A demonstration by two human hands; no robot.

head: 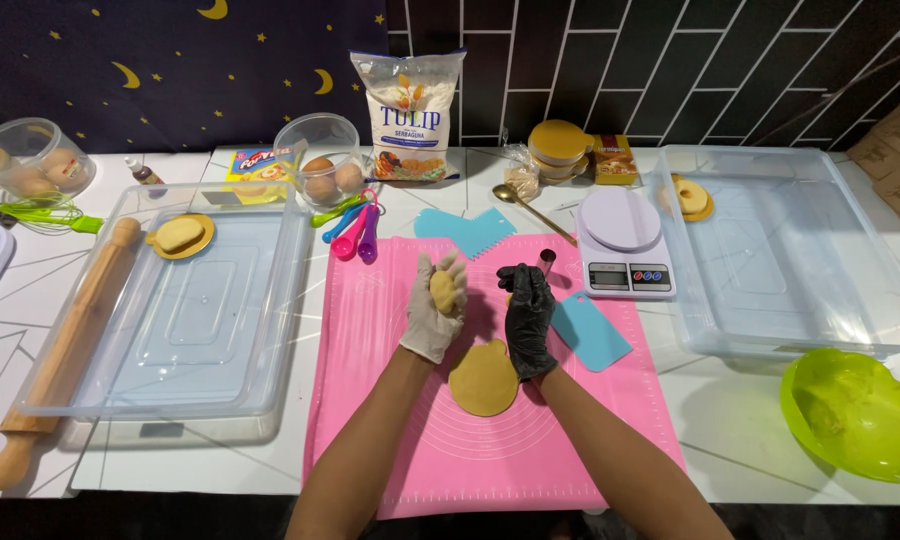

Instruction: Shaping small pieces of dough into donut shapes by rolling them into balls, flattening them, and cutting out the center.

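Dough in a small round piece sits in the left hand, white-gloved, whose fingers curl around it and grasp it above the pink mat. The right hand, black-gloved, is just beside at 3 o'clock; its fingers pinch a small metal ring cutter. A flat dough sheet lies on the mat at 6 o'clock from both hands. A kitchen scale stands on the worktop at 2 o'clock.

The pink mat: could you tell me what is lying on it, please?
On the pink mat lies a flattened dough sheet, its upper edge hidden under the right hand. The left hand holds a dough piece above it.
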